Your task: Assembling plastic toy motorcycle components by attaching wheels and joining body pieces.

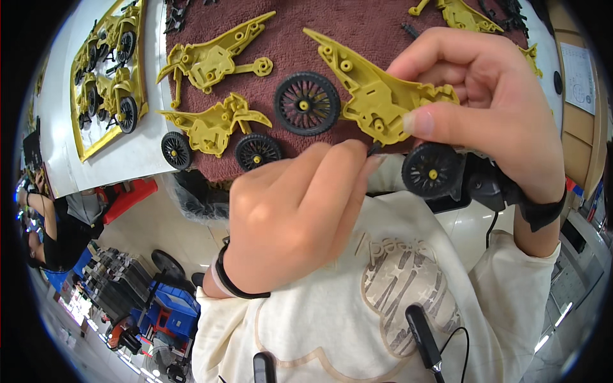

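Observation:
My right hand [491,108] grips a yellow plastic toy motorcycle body half [377,105] by its right end, thumb in front and fingers behind. A black spoked wheel [307,103] with a yellow hub sits at the body's left end. Another black wheel [431,171] is at its lower right, below my thumb. My left hand [294,198] is closed in a pinch at the body's lower edge. A small dark part [375,148] shows at its fingertips; most of it is hidden, so its kind is unclear.
On the maroon towel [287,45] lie a loose yellow body half [214,60] and another body [207,131] with two wheels. More yellow parts [466,16] lie at the far right. A yellow-edged tray [80,137] of toy motorcycles stands left. Blue crates [175,306] stand lower left.

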A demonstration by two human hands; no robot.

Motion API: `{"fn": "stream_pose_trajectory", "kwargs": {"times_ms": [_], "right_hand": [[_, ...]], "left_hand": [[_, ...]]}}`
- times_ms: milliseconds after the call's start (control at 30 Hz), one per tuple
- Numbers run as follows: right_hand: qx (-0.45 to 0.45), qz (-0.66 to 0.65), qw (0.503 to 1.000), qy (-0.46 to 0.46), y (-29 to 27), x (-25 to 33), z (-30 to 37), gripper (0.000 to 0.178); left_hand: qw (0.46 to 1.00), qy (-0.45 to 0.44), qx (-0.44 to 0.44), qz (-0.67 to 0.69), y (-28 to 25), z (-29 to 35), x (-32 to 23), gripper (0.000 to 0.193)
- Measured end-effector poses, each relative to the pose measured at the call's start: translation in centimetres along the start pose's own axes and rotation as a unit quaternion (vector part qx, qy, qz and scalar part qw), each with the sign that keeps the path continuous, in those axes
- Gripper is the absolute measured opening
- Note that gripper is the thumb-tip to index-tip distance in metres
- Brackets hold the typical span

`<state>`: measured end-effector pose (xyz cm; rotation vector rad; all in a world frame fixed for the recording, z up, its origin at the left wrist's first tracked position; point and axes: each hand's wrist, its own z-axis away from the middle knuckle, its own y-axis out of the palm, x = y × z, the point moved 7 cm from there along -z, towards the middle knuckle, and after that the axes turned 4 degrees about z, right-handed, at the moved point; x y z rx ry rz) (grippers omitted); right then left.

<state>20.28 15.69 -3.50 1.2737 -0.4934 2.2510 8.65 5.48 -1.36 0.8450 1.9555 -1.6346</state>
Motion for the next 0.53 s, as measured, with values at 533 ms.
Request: {"fn": "stream_pose_trajectory", "kwargs": {"times_ms": [533], "right_hand": [[-0.046, 0.446, 0.842, -0.301, -1.8, 3.7, 0.4, 0.031]], "left_hand": [[0.998, 0.007, -0.024, -0.05, -0.2, -1.9, 2.2, 0.038]]}}
